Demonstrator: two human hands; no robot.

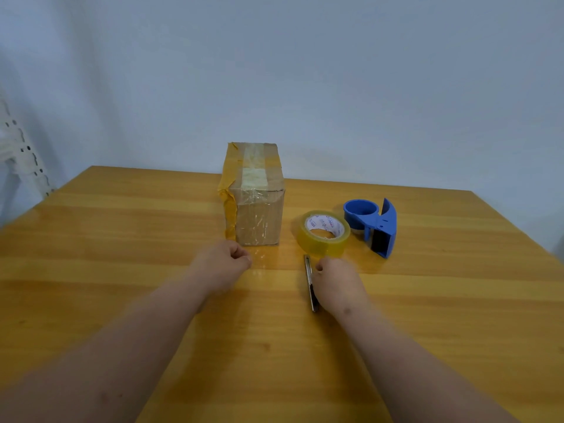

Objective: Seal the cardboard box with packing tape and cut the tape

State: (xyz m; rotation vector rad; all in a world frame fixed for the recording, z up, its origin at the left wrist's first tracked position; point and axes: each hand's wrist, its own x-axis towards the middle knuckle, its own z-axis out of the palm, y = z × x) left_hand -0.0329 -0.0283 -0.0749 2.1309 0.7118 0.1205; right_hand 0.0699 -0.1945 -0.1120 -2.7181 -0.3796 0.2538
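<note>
A small cardboard box [259,218] stands upright at the table's middle, with clear tape along its top and front and crumpled yellow tape down its left edge. My left hand [227,264] is a closed fist just in front of the box's lower left corner; a clear glint lies between them, and I cannot tell if it is tape. To the right of the box lies a roll of clear yellowish packing tape [324,234]. Just in front of the roll, my right hand [335,282] curls over a slim utility knife [309,279] that lies on the table.
A blue tape dispenser [375,225] sits to the right of the roll. The wooden table [122,270] ends at a pale wall behind the box. A white perforated rack [21,154] stands off the table's far left corner.
</note>
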